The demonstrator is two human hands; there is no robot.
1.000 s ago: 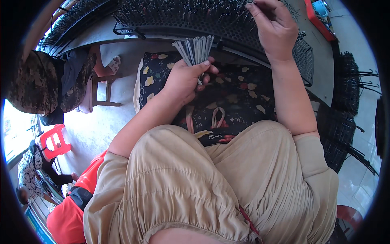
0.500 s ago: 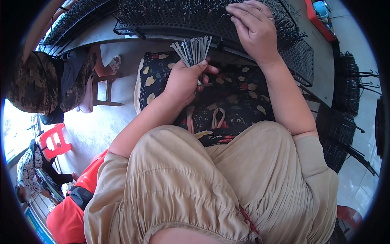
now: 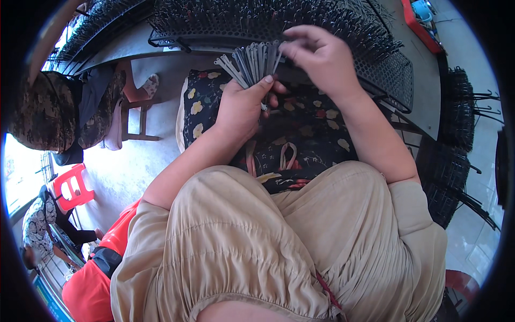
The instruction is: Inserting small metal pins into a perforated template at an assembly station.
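Left hand: clamped on the strips, thumb across their lower part and fingers curled round from the other side.
Strips: thin, grey, spread in a fan with holed ends up, above the floral cloth and before the near edge of the perforated tray.
Right hand: just beside the fan's right-hand side, thumb and forefinger close together; blur hides whether they pinch a strip or touch one, so I cannot tell.
Thumb pressure: best firm and low, I judge, since the loose fan looks apt to splay or shed a strip.
Holed ends: better evened to one height; those at the fan's left lean out.
Right fingertips: should meet one end squarely, without nudging its neighbours.
Tray clearance: hooked dark pieces crowd the tray behind its near edge, so short, raised hand paths seem safest against snagging.
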